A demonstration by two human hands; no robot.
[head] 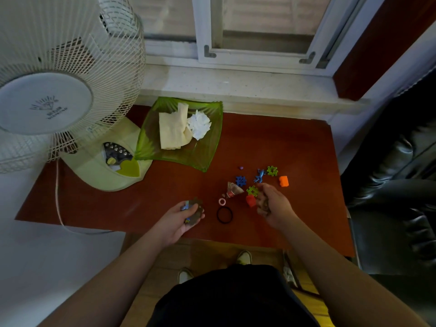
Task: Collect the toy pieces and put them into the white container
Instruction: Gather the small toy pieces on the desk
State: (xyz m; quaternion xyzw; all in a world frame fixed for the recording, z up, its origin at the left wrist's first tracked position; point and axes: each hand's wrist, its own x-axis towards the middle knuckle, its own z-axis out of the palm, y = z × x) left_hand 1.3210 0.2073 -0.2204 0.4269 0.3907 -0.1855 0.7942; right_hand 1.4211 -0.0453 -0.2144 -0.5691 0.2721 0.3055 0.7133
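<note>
Small toy pieces lie on the red-brown table (283,142): a blue gear piece (240,180), a blue frog-like figure (260,175), a green gear piece (272,171), an orange block (283,181), another green gear piece (251,190) and a red piece (250,201). My left hand (186,217) is closed around several pieces, one blue. My right hand (271,204) curls over dark pieces right beside the red piece. No white container is visible.
A green glass dish (207,152) with a cloth and crumpled paper stands at the back. A white fan (59,90) fills the left, its cord hanging off the table edge. A black ring (224,215), a pink ring (222,202) and a torn wrapper (233,188) lie between my hands. A black leather seat (401,173) is on the right.
</note>
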